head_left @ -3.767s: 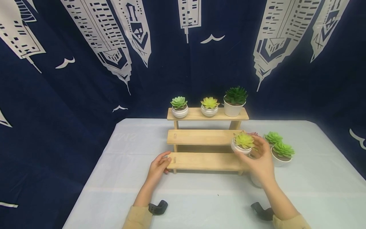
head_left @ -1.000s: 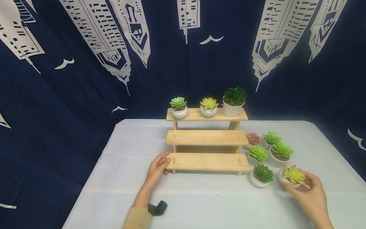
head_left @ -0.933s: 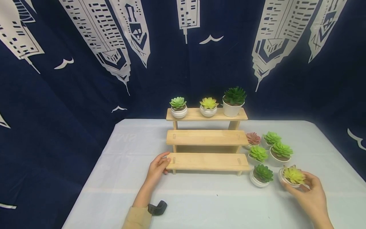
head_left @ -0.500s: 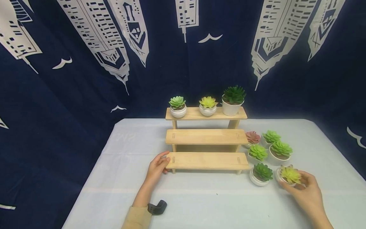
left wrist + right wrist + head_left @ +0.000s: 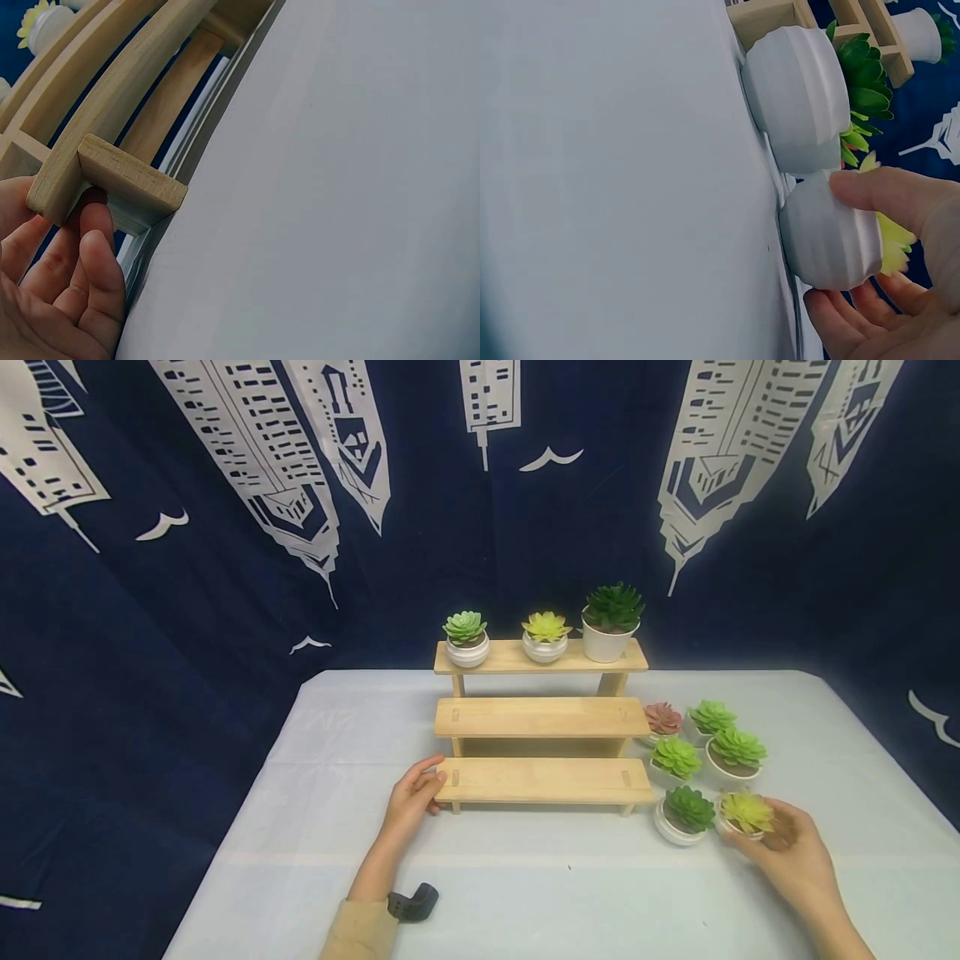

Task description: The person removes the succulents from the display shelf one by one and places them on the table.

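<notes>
Yellow succulent pot (image 5: pixel 745 816) sits on the counter (image 5: pixel 525 885), right of the wooden stand (image 5: pixel 542 718), just beside a dark green pot (image 5: pixel 682 816). My right hand (image 5: pixel 787 852) grips it; my left hand (image 5: pixel 412 797) holds the stand's lowest-step left end.

3 potted succulents (image 5: pixel 545 637) on top tier (city-print curtain (image 5: pixel 225 485) behind).

Showing pale natural wood on the three-tiered plant stand (image 5: pixel 542 718). Beside the stand, wearing yellow-green leaves over a round white ceramic pot: the small yellow succulent (image 5: pixel 746 814). Behind the stand, hanging navy blue, printed with white skyscrapers and birds: the backdrop curtain (image 5: pixel 187 568). Beneath, lying pale grey-white: the tablecloth (image 5: pixel 525 885).
</notes>
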`<state>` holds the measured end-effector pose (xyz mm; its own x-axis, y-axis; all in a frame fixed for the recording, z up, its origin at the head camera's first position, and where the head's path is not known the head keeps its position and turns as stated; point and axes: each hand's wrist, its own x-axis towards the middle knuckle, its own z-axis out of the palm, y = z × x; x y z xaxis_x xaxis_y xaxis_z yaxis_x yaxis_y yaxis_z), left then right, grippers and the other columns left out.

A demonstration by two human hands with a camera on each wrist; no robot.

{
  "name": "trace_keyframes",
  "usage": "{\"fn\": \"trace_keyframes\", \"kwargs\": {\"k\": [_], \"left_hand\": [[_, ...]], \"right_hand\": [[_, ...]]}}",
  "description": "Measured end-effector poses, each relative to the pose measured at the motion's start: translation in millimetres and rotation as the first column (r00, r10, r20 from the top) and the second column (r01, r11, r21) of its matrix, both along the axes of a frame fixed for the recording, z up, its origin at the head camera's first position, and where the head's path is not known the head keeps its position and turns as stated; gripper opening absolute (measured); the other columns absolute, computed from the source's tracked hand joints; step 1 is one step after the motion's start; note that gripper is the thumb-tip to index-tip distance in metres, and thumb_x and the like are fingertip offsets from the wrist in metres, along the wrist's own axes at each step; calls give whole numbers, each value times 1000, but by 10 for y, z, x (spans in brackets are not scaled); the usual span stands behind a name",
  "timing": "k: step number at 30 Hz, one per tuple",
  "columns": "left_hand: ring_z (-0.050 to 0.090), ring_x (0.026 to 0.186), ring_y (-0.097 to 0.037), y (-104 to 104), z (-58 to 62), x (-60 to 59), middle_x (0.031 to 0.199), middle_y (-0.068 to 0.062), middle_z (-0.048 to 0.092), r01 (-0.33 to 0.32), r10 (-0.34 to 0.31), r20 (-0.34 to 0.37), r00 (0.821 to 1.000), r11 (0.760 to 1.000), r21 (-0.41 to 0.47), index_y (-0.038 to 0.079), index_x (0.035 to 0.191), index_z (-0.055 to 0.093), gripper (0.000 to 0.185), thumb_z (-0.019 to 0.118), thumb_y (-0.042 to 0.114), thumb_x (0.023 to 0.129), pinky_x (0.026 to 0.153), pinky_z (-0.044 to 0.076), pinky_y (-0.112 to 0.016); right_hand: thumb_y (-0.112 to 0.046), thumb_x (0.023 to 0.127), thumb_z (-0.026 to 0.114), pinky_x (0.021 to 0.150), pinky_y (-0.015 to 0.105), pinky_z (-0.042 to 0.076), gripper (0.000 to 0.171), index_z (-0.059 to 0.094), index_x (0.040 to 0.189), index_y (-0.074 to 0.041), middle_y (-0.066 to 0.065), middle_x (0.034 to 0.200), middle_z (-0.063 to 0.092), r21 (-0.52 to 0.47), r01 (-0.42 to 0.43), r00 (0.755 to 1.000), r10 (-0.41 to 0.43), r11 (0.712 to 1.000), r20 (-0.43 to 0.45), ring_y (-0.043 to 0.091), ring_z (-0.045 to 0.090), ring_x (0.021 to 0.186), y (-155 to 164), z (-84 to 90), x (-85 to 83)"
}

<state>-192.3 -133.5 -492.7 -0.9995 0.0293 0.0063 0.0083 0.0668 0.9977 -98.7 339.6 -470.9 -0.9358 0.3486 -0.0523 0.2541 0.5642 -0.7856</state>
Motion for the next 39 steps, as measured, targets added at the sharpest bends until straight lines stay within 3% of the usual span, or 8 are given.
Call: {"fn": "trace_keyframes", "kwargs": {"k": [6, 10, 12, 17, 23, 30, 36, 39], "left_hand": [[55, 65, -14, 3, -3, -11, 100, -11, 67, 3, -3, 19, 1000, 1000, 0, 7, 130, 53, 41, 61, 20, 93, 55, 47, -21], [55, 66, -14, -2, 28, -3, 100, -12, 66, 14, -14, 33, 999, 1000, 15, 4, 132, 51, 41, 60, 16, 93, 55, 47, -22], [55, 66, -15, -2, 68, 14, 100, -13, 66, 21, -22, 34, 999, 1000, 15, 2, 132, 50, 41, 59, 13, 93, 55, 47, -22], [54, 66, -16, 22, 257, 105, 99, -14, 66, 34, -35, 33, 999, 999, 1, -3, 131, 49, 40, 56, 10, 94, 57, 47, -23], [54, 67, -15, 43, 341, 145, 99, -14, 66, 33, -32, 26, 999, 999, -10, -4, 131, 48, 40, 56, 10, 94, 57, 47, -23], [55, 66, -15, 35, 322, 134, 98, -11, 67, 25, -24, 36, 999, 1000, -9, -2, 131, 49, 40, 56, 11, 94, 57, 47, -22], [54, 66, -15, 33, 313, 134, 99, -13, 66, 30, -30, 32, 999, 1000, -1, -1, 131, 50, 39, 56, 11, 94, 57, 47, -22], [54, 66, -15, 22, 242, 103, 99, -14, 66, 31, -31, 29, 999, 999, 10, 0, 131, 50, 40, 57, 12, 94, 56, 47, -22]], "right_hand": [[-36, 83, 72, 62, 10, 44, 96, 13, 143, 11, 39, 132, 34, 26, -12, 1000, 12, 1000, -2, 51, 41, 113, -1, 76, -21], [-35, 82, 73, 68, 4, 41, 95, 15, 144, 9, 35, 135, 35, 50, 2, 998, 1, 999, -58, 50, 40, 117, 9, 120, -46], [-35, 83, 72, 82, 13, 46, 95, 14, 145, 7, 34, 138, 33, 44, 12, 997, -9, 999, -74, 50, 39, 120, 15, 150, -63], [-33, 84, 71, 94, 31, 44, 92, 14, 146, 4, 33, 139, 32, 61, 33, 993, -26, 998, -114, 46, 39, 122, 16, 235, -94], [-30, 87, 68, 99, 34, 39, 87, 14, 146, 4, 35, 139, 31, 69, 21, 989, -11, 997, -150, 51, 36, 122, -66, 426, -100], [-28, 88, 67, 88, 4, 35, 81, 19, 145, 4, 33, 138, 34, 77, 10, 977, 6, 997, -214, 48, 38, 123, -175, 637, -187], [-26, 87, 69, 81, 1, 36, 77, 24, 144, 2, 28, 134, 39, 72, -17, 958, 37, 997, -285, 29, 46, 122, -229, 747, -321], [-27, 87, 69, 77, 2, 38, 77, 25, 144, 1, 27, 135, 39, 66, -33, 957, 51, 997, -285, 29, 47, 121, -273, 807, -385]]}}
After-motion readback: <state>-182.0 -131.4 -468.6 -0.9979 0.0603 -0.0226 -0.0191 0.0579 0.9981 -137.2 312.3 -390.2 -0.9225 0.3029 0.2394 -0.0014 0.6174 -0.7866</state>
